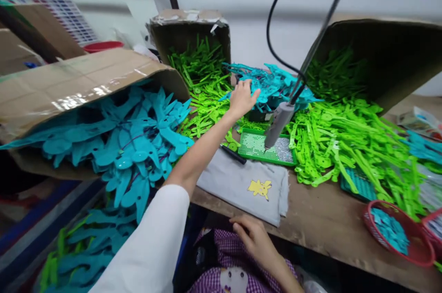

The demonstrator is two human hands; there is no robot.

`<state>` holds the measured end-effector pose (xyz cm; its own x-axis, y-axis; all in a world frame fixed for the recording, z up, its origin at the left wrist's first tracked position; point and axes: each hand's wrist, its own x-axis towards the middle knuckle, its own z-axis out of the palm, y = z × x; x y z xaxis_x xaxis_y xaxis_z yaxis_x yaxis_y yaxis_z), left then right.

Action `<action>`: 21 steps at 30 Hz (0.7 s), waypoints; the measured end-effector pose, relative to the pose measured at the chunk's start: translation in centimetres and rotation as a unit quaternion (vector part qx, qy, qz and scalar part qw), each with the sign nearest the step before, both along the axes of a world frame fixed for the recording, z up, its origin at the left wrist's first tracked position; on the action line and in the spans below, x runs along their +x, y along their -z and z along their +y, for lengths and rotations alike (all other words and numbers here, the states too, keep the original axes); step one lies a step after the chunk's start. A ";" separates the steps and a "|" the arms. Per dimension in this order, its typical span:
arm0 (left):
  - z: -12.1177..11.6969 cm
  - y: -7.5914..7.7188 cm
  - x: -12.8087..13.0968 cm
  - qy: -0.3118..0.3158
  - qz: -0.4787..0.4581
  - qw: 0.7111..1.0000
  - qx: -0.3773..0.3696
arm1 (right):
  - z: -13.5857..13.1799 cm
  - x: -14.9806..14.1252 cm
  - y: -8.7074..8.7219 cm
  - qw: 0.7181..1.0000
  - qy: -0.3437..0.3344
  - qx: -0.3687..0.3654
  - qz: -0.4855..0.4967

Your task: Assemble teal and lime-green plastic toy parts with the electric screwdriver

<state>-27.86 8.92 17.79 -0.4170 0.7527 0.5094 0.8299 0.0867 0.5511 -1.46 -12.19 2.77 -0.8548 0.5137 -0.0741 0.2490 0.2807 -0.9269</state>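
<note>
My left hand [243,97] is stretched forward with its fingers apart, at the near left side of a heap of blue plastic pieces [272,83]. Nothing shows in its grasp. My right hand [254,240] hovers low over my lap by the table's front edge, its fingers loosely bent and apart, holding nothing that I can see. Between the hands lies a folded grey cloth [238,178] with a yellow cartoon figure. Behind the cloth is a green tray [250,155] of small silvery parts, and above it hangs a grey electric screwdriver [279,125], tip down.
Left, a tipped cardboard box [113,65] spills blue pieces [138,138]. Bright green plastic strips [331,141] cover the right side, before another box [397,49]. A red basket [423,251] of blue bits stands at the right front. A black-handled tool [235,155] lies beside the cloth.
</note>
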 end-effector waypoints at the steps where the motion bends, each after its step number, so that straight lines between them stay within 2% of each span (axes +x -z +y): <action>1: 2.3 -0.1 -0.2 -0.019 0.019 0.998 -0.056 | 0.0 0.4 0.2 1.000 0.008 -0.004 -0.001; 3: 5.6 -0.1 -0.4 -0.021 0.023 0.983 -0.180 | 0.1 1.5 0.6 0.999 0.032 -0.008 -0.002; 5: 7.2 -0.1 -0.4 -0.007 0.016 0.967 -0.253 | 0.3 2.8 1.0 0.998 0.065 -0.003 -0.004; 6: 7.5 -0.1 -0.5 -0.005 0.018 0.965 -0.263 | 0.6 3.3 1.2 0.997 0.082 0.002 -0.004; 9: 7.2 -0.6 -0.7 -0.028 0.049 0.971 -0.234 | 1.4 4.4 1.9 0.994 0.111 0.015 -0.002; 14: 5.2 -1.7 -2.0 -0.049 0.094 0.971 -0.215 | 2.2 4.5 1.8 0.995 0.062 0.075 0.004; 16: 4.7 -1.8 -2.7 -0.040 0.083 0.973 -0.211 | 2.7 4.8 0.9 0.994 0.038 0.099 0.001; 18: 4.4 -1.6 -3.2 -0.022 0.056 0.976 -0.207 | 3.8 5.5 -0.8 0.992 0.036 0.119 0.017; 21: 4.4 -1.1 -3.4 -0.011 0.032 0.976 -0.214 | 8.0 6.6 -5.3 0.970 0.111 0.184 0.117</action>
